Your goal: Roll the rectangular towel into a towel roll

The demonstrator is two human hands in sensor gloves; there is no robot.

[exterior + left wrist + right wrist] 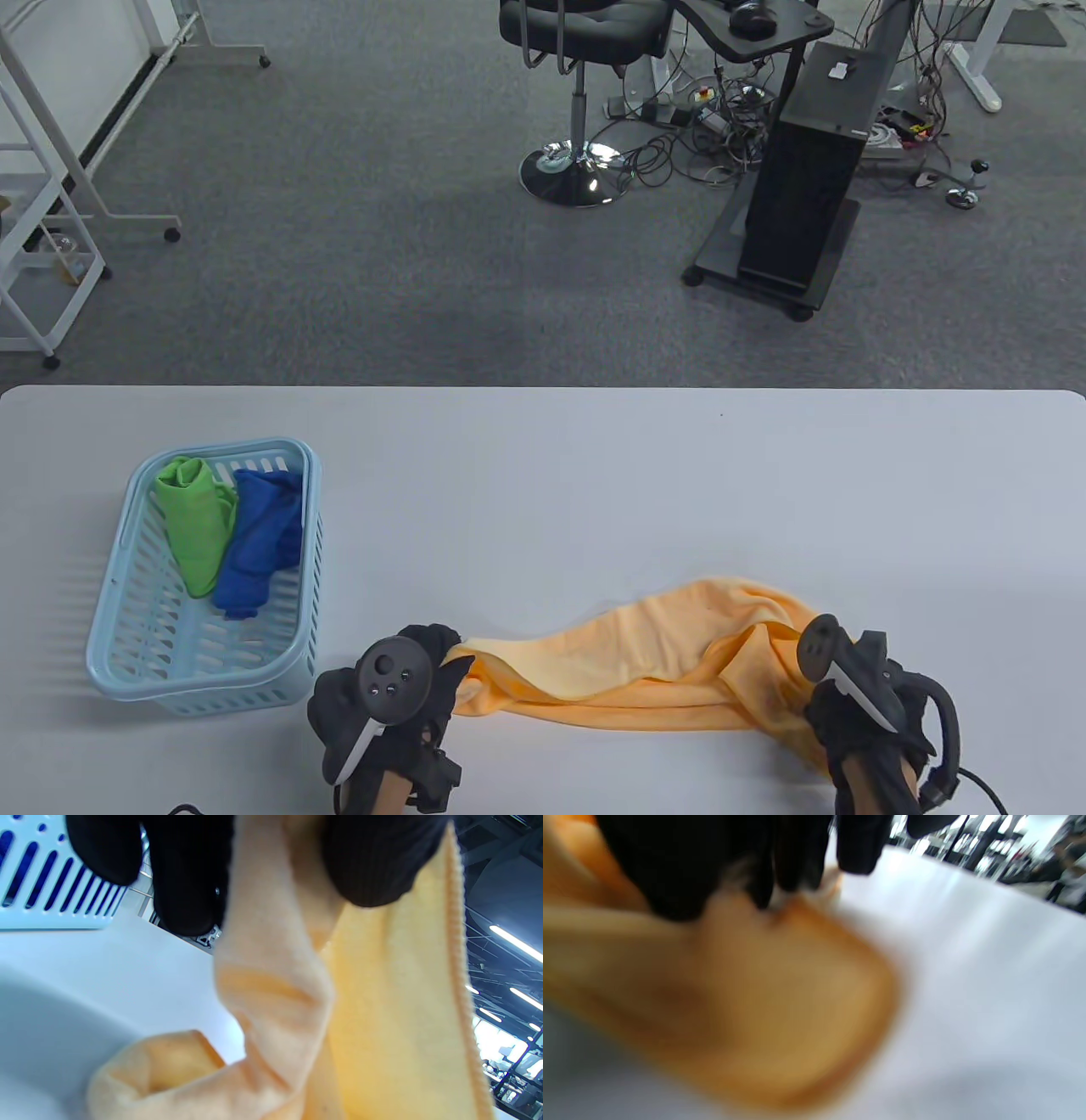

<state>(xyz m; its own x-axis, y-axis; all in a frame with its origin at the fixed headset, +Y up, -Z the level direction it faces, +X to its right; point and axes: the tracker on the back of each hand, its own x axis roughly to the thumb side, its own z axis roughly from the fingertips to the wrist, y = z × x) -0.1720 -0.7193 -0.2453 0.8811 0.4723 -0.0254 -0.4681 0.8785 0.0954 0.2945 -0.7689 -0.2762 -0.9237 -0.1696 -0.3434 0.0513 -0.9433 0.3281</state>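
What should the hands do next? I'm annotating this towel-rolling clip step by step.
Probably pull the towel taut and lay it flat on the table. The left hand pinches one end and the right hand holds the other, but the cloth between them sags, bunched and folded over. It likely needs to lie as a smooth rectangle before any rolling starts.

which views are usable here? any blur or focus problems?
Table view: sharp and evenly lit, orange towel, basket and both hands clear. Left wrist view: towel so close it is soft, left hand fingers dark with no detail, ceiling lights blown out at right. Right wrist view: heavy motion blur, towel and right hand smeared, grip unreadable there.
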